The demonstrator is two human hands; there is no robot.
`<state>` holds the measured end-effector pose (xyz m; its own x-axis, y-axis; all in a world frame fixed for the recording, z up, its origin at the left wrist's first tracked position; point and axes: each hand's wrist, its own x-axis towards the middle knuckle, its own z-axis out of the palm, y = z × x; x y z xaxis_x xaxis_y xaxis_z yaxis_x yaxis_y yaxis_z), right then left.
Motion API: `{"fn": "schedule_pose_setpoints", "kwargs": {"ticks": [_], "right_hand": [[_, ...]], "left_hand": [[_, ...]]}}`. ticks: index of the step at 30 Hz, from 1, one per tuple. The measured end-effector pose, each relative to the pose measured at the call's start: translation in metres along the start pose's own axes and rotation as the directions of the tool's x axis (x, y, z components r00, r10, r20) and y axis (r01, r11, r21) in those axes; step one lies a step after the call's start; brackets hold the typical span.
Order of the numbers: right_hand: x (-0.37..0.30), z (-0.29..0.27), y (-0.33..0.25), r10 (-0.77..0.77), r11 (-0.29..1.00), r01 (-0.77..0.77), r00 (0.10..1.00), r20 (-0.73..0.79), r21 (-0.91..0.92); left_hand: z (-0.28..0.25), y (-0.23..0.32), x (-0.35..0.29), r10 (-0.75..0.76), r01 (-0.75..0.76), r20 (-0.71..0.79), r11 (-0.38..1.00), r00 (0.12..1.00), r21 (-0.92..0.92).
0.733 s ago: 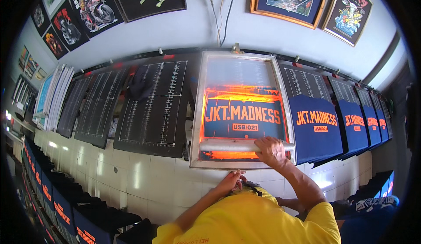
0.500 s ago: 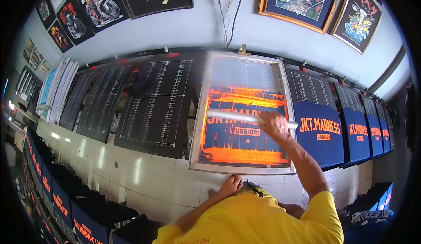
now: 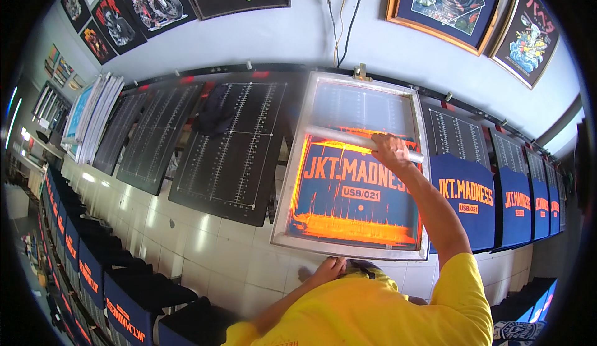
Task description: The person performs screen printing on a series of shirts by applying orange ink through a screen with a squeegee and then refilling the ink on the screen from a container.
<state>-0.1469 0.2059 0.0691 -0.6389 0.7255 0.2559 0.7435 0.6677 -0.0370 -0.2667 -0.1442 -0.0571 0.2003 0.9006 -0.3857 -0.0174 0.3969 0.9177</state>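
Note:
In my right hand (image 3: 391, 151) is a pale bar-shaped squeegee (image 3: 343, 136), lying across the inside of a screen printing frame (image 3: 348, 252). My fingers wrap over the bar right of its middle. Orange ink (image 3: 354, 229) streaks the mesh and lies thickest in a band toward the near edge. Between that band and the squeegee, orange lettering shows on dark blue. My left hand (image 3: 331, 268) is closed right by the frame's near rim; what its fingers hold, if anything, is hidden.
Dark blue printed cloths (image 3: 465, 218) lie on boards to the right. To the left stand black boards with white ruler marks (image 3: 227, 153), one bearing a dark bundle (image 3: 212, 111). More printed cloths (image 3: 127, 305) line the lower left. Stacked frames (image 3: 93, 119) lean at far left.
My right hand has pushed the squeegee away from me, toward the far end of the inked area, uncovering the lettering. My left hand stays by the near rim. The view has shifted slightly.

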Motion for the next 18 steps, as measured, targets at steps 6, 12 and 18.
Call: {"fn": "schedule_pose_setpoints", "kwargs": {"ticks": [6,12,18], "right_hand": [[-0.002,-0.003,-0.006,-0.045,0.999,0.044,0.998,0.047,0.003],[-0.048,-0.02,-0.04,-0.054,0.998,0.049,0.985,0.165,0.031],[-0.131,-0.035,-0.075,-0.224,0.974,0.222,0.973,0.057,0.037]], "left_hand": [[-0.004,0.004,0.003,0.046,-0.047,0.038,0.998,0.998,0.031],[-0.009,0.005,0.003,0.057,-0.055,0.063,0.998,0.996,-0.032],[-0.005,-0.005,0.005,0.042,-0.036,0.052,0.994,0.998,-0.101]]}}
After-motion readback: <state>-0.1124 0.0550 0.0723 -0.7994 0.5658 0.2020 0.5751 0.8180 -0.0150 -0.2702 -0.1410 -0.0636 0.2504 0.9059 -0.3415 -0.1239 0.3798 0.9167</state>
